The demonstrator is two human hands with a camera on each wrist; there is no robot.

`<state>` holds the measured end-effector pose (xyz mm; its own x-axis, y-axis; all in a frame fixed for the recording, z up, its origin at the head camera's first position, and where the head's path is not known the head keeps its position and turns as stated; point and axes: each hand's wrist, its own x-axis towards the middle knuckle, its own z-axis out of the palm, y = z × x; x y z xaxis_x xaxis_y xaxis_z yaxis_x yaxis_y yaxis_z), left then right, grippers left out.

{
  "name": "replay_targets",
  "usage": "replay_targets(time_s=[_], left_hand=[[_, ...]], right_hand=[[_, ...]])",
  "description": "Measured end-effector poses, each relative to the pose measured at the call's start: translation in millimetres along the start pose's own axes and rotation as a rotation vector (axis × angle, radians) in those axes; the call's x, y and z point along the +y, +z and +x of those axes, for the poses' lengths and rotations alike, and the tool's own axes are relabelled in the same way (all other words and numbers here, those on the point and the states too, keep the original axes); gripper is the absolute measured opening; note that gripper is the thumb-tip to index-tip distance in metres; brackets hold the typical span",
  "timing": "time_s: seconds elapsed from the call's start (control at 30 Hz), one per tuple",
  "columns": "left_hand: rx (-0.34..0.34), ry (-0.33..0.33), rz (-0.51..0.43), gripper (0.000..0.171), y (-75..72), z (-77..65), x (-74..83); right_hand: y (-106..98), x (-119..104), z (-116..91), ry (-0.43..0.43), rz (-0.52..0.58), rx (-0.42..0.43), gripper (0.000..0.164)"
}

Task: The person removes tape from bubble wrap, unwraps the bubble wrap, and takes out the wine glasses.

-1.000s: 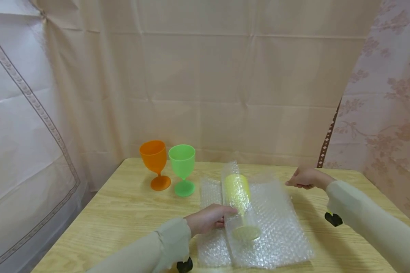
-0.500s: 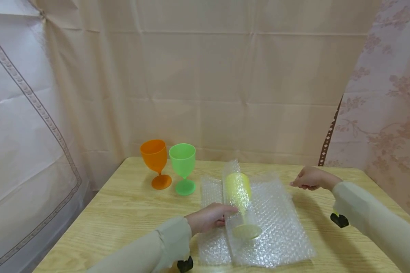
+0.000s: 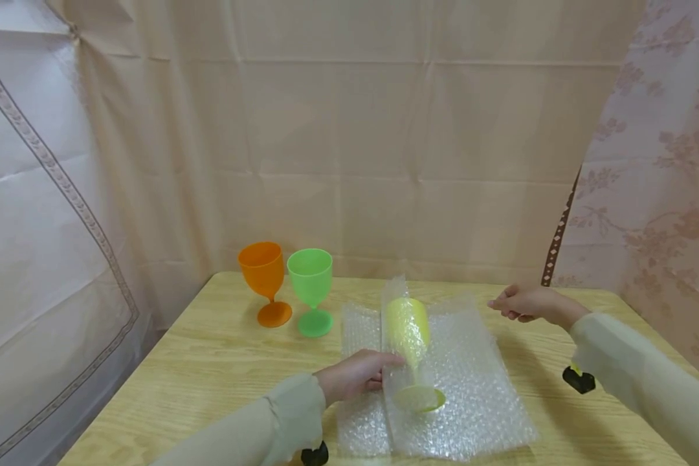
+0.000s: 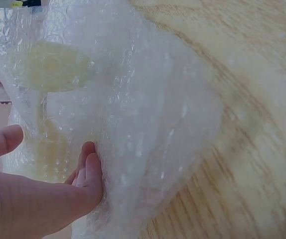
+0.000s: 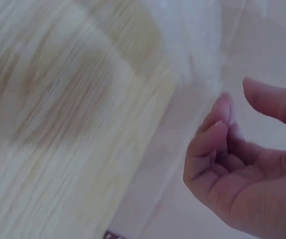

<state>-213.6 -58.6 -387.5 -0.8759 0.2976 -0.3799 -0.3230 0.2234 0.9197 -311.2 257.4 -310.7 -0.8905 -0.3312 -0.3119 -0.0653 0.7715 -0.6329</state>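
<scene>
A yellow goblet (image 3: 408,320) lies on a sheet of bubble wrap (image 3: 477,388), with a flap of the wrap folded over it. Its bowl points away from me, and the right edge of its foot shows bare of the flap. My left hand (image 3: 352,375) grips the folded wrap at the goblet's stem, thumb on top; the left wrist view shows its fingers (image 4: 94,172) curled at the wrap's side. Off the sheet's far right corner, my right hand (image 3: 532,304) hovers over the table. Its thumb (image 5: 267,97) stands apart from loosely bent fingers, nothing between them.
An orange goblet (image 3: 262,275) and a green goblet (image 3: 311,278) stand upright side by side at the back left of the wooden table (image 3: 210,362). A beige cloth (image 3: 338,129) hangs behind the table, with more cloth at both sides.
The right hand's thumb and fingers have parted. The flap has slipped left, baring the right edge of the yellow goblet's foot. My left hand has kept its place.
</scene>
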Motion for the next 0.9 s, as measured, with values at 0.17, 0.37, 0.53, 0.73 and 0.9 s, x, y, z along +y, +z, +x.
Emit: replay_targets(time_s=[0.17,0.37,0.53,0.73,0.9], left_hand=[[-0.005,-0.004,-0.008,0.035,-0.1,0.1,-0.1],[-0.023,0.002,-0.014,0.036,0.1,-0.3,-0.1],[-0.024,0.008,-0.021,0.036,0.9,-0.2,-0.9],[-0.02,0.001,-0.03,0.037,-0.1,0.4,-0.9],[-0.028,0.011,-0.049,0.038,-1.7,1.6,-3.7]], right_hand=[[18.7,-20.1,-5.5,-0.103,-0.061,0.128,0.028],[52.0,-41.6,-17.2,-0.187,-0.108,0.167,0.029],[79.3,-44.9,-31.2,-0.308,-0.142,0.147,0.023],[99.1,-32.7,-43.5,-0.444,-0.121,0.097,0.024],[108.0,-18.1,-52.6,-0.526,-0.116,0.097,0.023]])
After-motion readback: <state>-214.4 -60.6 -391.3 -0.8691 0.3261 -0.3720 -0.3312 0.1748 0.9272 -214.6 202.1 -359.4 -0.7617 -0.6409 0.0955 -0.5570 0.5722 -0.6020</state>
